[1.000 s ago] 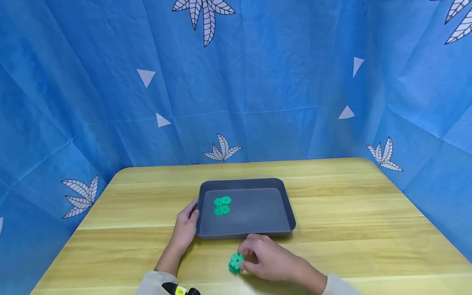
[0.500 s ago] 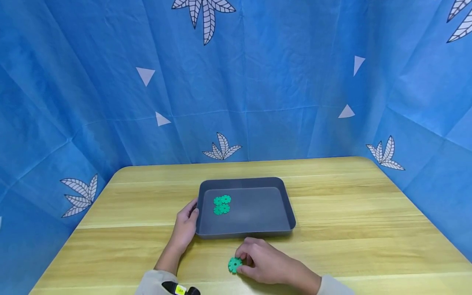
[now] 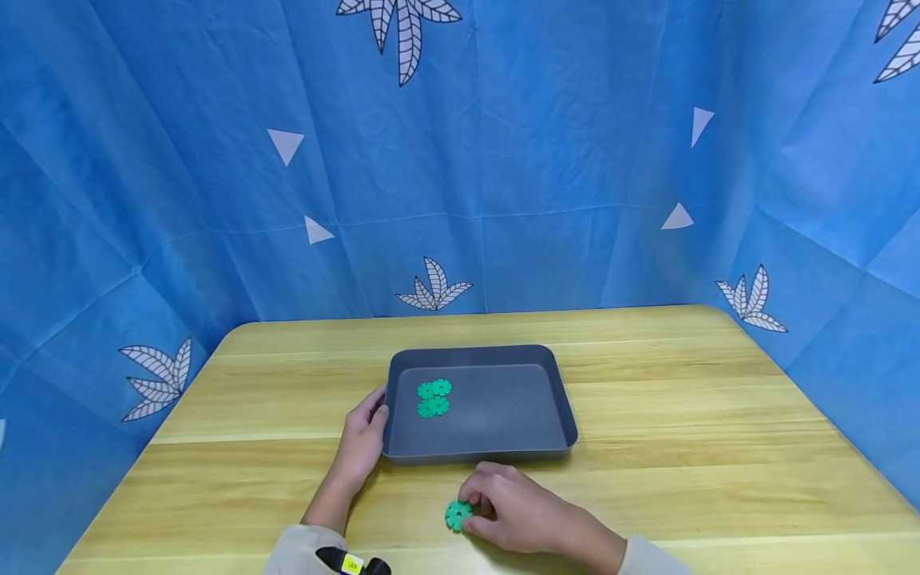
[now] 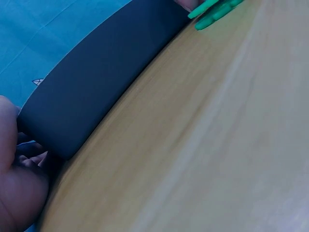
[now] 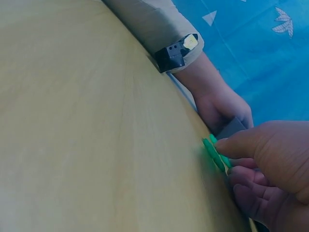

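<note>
By the right hand, its thumb and fingers drawn close, a green notched disc is pinched above the wooden table, a second disc just beneath it. At 12 o'clock from there, a dark grey tray is gripped on its 9 o'clock side by the left hand; four green discs are laid inside.
</note>
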A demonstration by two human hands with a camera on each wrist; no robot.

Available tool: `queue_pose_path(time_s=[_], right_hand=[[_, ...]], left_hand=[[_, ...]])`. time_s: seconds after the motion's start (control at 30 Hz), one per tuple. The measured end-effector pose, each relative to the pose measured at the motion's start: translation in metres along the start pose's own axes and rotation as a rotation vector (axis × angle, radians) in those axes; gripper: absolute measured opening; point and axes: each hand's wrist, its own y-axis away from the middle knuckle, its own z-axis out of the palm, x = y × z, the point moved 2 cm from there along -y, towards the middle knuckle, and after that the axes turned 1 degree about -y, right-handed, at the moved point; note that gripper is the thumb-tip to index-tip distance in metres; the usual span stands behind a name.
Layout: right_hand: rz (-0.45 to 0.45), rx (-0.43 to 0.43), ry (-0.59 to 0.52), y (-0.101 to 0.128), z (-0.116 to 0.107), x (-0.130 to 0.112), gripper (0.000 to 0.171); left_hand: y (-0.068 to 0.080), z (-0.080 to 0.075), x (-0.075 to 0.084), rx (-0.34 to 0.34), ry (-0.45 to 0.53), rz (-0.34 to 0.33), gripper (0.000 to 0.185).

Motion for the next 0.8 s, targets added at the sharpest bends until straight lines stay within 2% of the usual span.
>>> queue_pose_path(time_s=[0.53, 0.8], right_hand=[[0.009, -0.003, 0.005, 0.0001, 0.0008, -0.0002, 0.007], [0.014, 0.000, 0.019, -0.0004, 0.0012, -0.0006, 0.007]], left_hand=[[0.0009, 0.0000, 0.0020, -0.015, 0.019, -0.016, 0.042], [0.0009, -0.0004, 0.0028, -0.008, 0.008, 0.002, 0.041]])
